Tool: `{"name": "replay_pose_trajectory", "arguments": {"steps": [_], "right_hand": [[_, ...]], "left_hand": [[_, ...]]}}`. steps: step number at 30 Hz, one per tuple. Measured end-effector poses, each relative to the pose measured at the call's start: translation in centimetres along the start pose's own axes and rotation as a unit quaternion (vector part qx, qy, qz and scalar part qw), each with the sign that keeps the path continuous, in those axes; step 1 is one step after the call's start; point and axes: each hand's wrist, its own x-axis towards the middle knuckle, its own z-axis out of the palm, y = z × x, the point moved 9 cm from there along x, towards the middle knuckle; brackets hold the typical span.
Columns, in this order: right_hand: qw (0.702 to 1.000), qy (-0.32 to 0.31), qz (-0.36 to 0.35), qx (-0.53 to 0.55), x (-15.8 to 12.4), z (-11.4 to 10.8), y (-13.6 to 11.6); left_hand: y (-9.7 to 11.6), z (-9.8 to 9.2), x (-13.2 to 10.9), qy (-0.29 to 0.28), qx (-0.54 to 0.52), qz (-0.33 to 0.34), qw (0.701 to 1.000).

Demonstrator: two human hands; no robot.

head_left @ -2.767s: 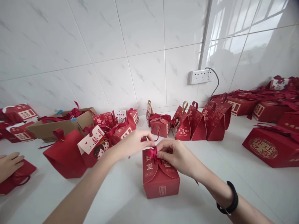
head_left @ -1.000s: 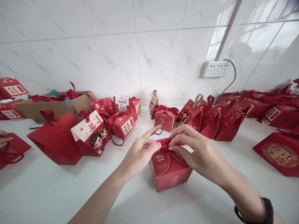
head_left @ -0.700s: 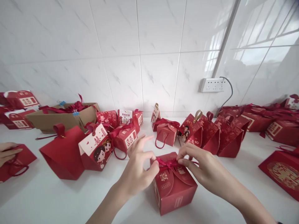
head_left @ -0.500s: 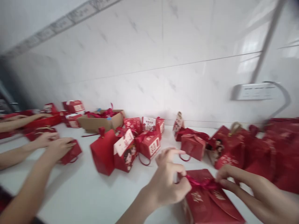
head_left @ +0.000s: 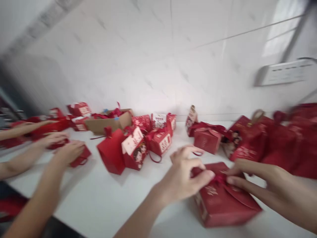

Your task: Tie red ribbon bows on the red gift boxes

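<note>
A flat red gift box [head_left: 230,208] with gold characters lies on the white table in front of me. A dark pink ribbon [head_left: 220,179] is tied in a small bow or knot on its lid. My left hand [head_left: 187,175] is at the left of the knot, thumb and forefinger pinched on the ribbon. From the right, my right hand [head_left: 257,185] pinches the ribbon's other side between thumb and fingers. Both hands rest close to the lid. The exact ends of the ribbon are hidden by my fingers and slightly blurred.
Several small red gift boxes [head_left: 160,142] stand behind, beside a cardboard tray [head_left: 104,126] of ribbons. Red bags [head_left: 279,145] crowd the right side. At left, other people's hands [head_left: 71,152] handle red boxes. A power strip [head_left: 284,72] hangs on the tiled wall.
My hands have drawn closer together over the knot, and the ribbon spans less between them. The view has tilted down, showing more of the box's front.
</note>
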Motion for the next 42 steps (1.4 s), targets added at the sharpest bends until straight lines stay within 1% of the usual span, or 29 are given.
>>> {"name": "replay_pose_trajectory", "arguments": {"steps": [1,3,6,12,16,24,28,33,35,37,40,41,42], "right_hand": [[0.998,-0.056,0.030,-0.017,0.0,0.5,-0.4],[0.994,-0.084,0.057,-0.040,0.1,0.3,-1.2],[0.993,-0.080,0.066,-0.050,0.2,-0.2,-1.7],[0.993,-0.100,0.067,-0.008,-0.3,-0.3,-1.0],[0.993,-0.090,0.070,-0.005,-0.2,-0.9,-0.7],[0.994,-0.091,0.054,-0.012,-0.4,-1.3,-0.7],[0.992,-0.117,0.048,-0.030,-0.5,-1.1,-0.5],[0.986,-0.148,0.050,-0.056,-0.7,-0.6,-0.7],[0.984,-0.159,0.058,-0.049,-1.1,-0.6,-0.7],[0.983,-0.168,0.063,-0.026,-1.5,-0.7,-0.8],[0.980,-0.189,0.053,0.020,-1.7,-0.6,-1.2],[0.981,-0.183,0.050,0.029,-1.5,-0.7,-1.3],[0.985,-0.159,0.053,0.032,-1.1,-0.9,-1.4]], "left_hand": [[0.0,-0.1,0.2,-0.007,0.011,0.003,1.000],[-0.3,-0.2,0.4,-0.024,0.026,-0.003,0.999],[-0.7,-0.3,0.5,-0.036,0.041,-0.010,0.998],[-1.0,-0.6,0.4,-0.051,0.063,-0.015,0.997],[-1.4,-0.6,0.3,-0.076,0.072,-0.015,0.994],[-1.5,-0.6,-0.1,-0.122,0.051,-0.023,0.991],[-1.4,-0.6,-0.2,-0.138,0.041,-0.025,0.989],[-1.3,-0.1,-0.5,-0.164,0.065,-0.027,0.984],[-1.3,0.0,-0.6,-0.161,0.073,-0.033,0.984],[-1.3,-0.3,-0.6,-0.142,0.081,-0.037,0.986],[-1.5,-1.2,-0.2,-0.074,0.084,-0.048,0.993],[-1.6,-1.6,-0.1,-0.050,0.079,-0.056,0.994],[-1.7,-1.8,-0.1,-0.030,0.071,-0.065,0.995]]}}
